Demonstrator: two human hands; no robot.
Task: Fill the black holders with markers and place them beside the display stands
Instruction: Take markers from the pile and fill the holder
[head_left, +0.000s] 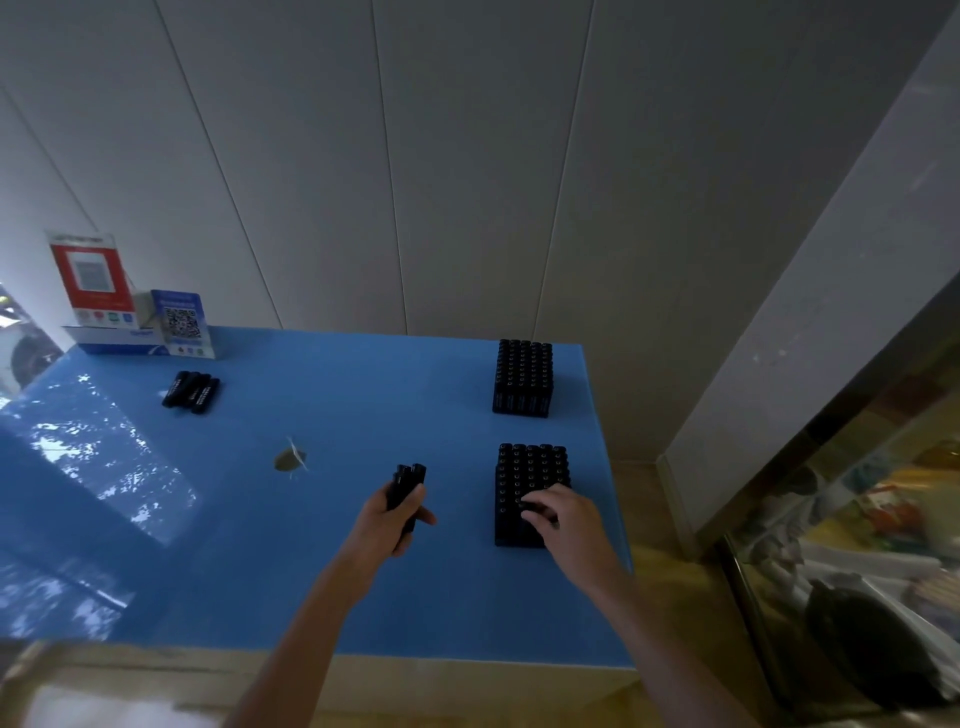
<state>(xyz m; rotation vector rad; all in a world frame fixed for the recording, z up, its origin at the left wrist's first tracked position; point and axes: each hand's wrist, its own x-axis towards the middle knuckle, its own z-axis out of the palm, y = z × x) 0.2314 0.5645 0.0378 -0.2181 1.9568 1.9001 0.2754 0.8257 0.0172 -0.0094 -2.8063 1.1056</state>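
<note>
Head view, setting: You stand at a blue worktop (322, 545) set against a pale panelled wall, looking down on your own two arms.
Left hand: Your left hand (387, 525) is closed around a small bundle of black markers (407, 491), caps pointing away from you. It reads as a supply kept within reach of the other hand.
Right hand: Your right hand (558, 512) rests with fingers curled on the near corner of the near black holder (527, 491), fingertips down among the marker tops. Whether it pinches a marker or only presses one home, you cannot tell.
Near holder: It stands at the right of the worktop, close to your body, most likely so you can load it without stretching. Nearly all its slots that show look filled; the ones under your hand are hidden.
Far holder: A second black holder (523, 376) sits behind it, near the wall, and appears fully loaded.
Spare markers: A loose cluster of markers (192, 391) lies at the left, just in front of the stands.
Display stands: The red display stand (91, 280) and the blue display stand (182, 323) occupy the far left corner, well apart from both holders.
Stage, as judged: Filling looks nearly finished; moving the holders to the stands is not yet done.
Watch for: A mark on the worktop (289, 460) lies between holders and stands.
</note>
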